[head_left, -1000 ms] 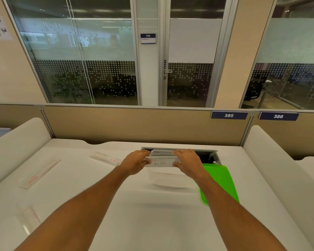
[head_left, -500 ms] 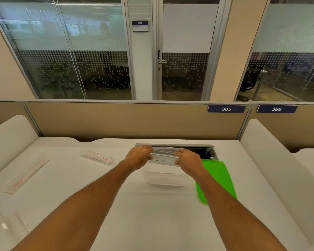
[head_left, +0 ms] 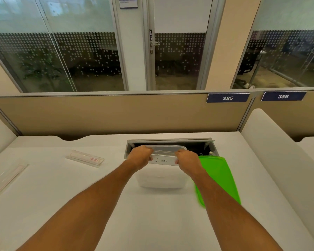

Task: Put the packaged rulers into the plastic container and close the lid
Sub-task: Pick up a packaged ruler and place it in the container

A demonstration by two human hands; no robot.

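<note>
A clear plastic container (head_left: pixel 160 179) stands on the white desk in front of me, with handwriting on its near rim. My left hand (head_left: pixel 140 157) grips the rim's left end and my right hand (head_left: pixel 188 159) grips its right end. The green lid (head_left: pixel 218 175) lies flat on the desk just right of the container, partly under my right forearm. One packaged ruler (head_left: pixel 85 158) lies to the left of the container. A longer packaged ruler (head_left: pixel 6 178) lies at the far left edge of the desk.
An open cable tray (head_left: pixel 198 146) is sunk into the desk right behind the container. A tan partition (head_left: pixel 116 115) closes the back of the desk. White side dividers (head_left: pixel 272 142) stand at left and right.
The view has tilted down a little and come closer. Both hands keep the same grip on the container rim, and the container has stayed roughly where it was.
</note>
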